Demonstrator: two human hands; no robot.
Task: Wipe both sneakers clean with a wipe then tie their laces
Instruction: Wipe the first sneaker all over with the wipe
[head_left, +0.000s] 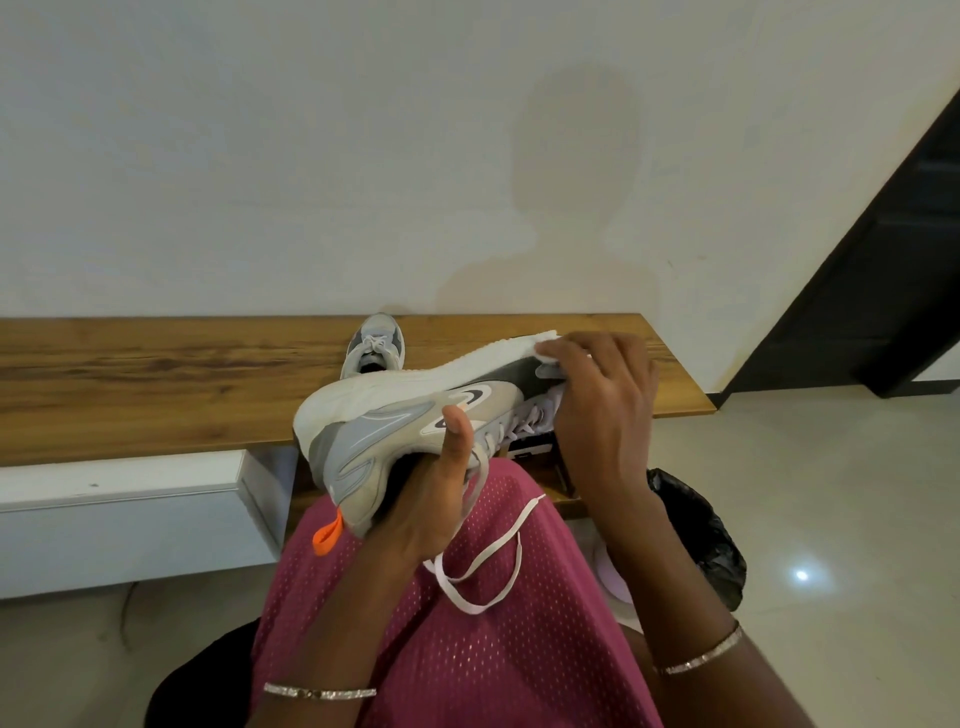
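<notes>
My left hand (436, 499) fingers grip sneaker (395, 415) at collar, thumb on side, sole up. Second sneaker (375, 347) behind, on tabletop (156, 374). Loose lace (485, 561) hangs. Right hand (605, 400) fingers curled, holding wipe (545, 352) on toe sole.

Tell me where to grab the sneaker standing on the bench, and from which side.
Probably by the collar of the far sneaker, from above on the near side: it stands upright, toe towards the wall, opening up and towards the person. Its heel is hidden behind the held sneaker.
</notes>
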